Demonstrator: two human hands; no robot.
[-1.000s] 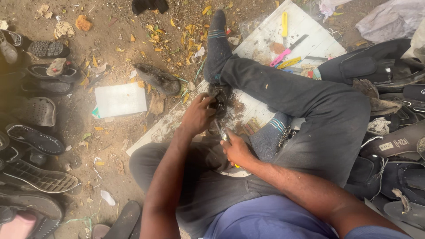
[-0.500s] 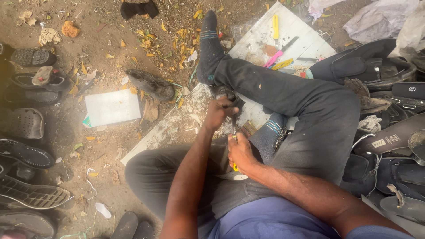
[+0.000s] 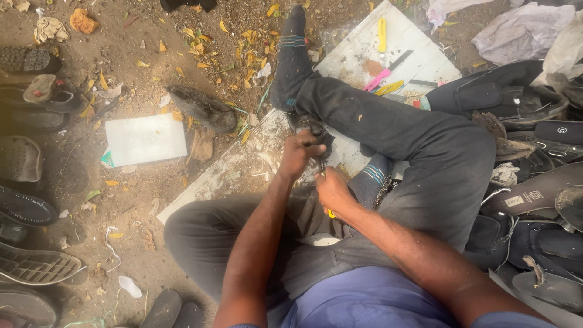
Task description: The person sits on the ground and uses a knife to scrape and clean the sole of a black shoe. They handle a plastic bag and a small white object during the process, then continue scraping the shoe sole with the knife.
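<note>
left hand grips a dark worn shoe; right hand clasps a yellow-handled tool (blade hidden).

Soft, even daylight falls on the scene, with no hard shadows and no glare. The white board looks brightest. Focus is fair; edges bend slightly.

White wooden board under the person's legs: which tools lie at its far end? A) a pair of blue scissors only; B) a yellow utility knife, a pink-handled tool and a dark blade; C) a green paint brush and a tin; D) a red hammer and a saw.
B: at the far end of the white wooden board lie a yellow utility knife, a pink-handled tool and a dark blade.
</note>
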